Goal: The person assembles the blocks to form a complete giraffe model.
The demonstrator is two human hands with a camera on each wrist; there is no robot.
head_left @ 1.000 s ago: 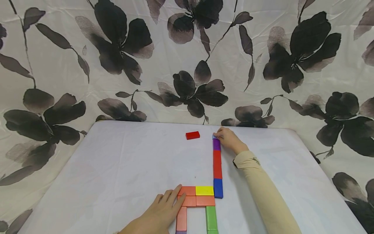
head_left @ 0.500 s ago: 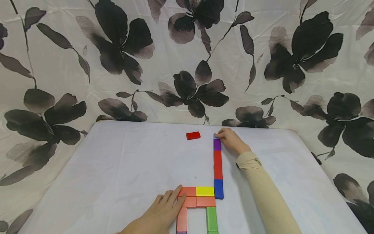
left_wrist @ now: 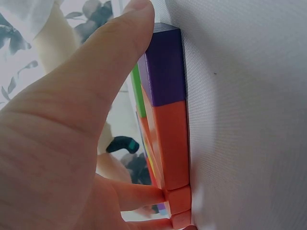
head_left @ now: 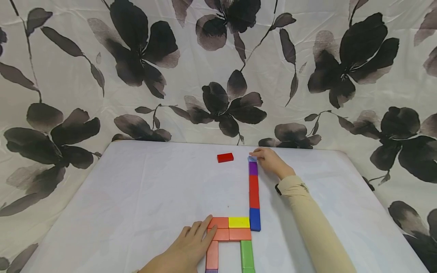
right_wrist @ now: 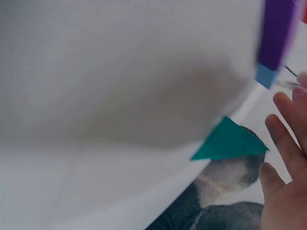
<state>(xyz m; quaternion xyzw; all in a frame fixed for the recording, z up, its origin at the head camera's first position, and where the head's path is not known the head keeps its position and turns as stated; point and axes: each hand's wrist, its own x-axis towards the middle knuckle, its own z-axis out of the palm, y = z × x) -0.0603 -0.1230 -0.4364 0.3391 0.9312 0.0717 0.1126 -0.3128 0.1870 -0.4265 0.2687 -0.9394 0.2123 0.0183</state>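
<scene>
My left hand (head_left: pixel 186 242) lies along the left side of a block layout, its fingertips on the orange blocks (head_left: pixel 220 223). In the left wrist view its thumb lies over a dark purple block (left_wrist: pixel 167 69), with an orange block (left_wrist: pixel 173 146) beyond. Far off, my right hand (head_left: pixel 271 161) is at the end of a straight row, fingertips by a light blue block (head_left: pixel 252 159). That piece adjoins a purple block (head_left: pixel 253 168), then red (head_left: pixel 254 191) and dark blue (head_left: pixel 255 219). The right wrist view shows the right fingers extended beside the light blue piece (right_wrist: pixel 265 75).
A loose red block (head_left: pixel 225 157) sits left of the row's far end. A yellow block (head_left: pixel 239 222) and green blocks (head_left: pixel 247 254) belong to the near layout. Behind the white tabletop (head_left: pixel 164 182) hangs a floral cloth (head_left: pixel 184 68). A teal triangle (right_wrist: pixel 230 141) shows near the right hand.
The right hand's fingers have shifted slightly off the light blue block, leaving more of it visible. My left hand and the other blocks keep their places.
</scene>
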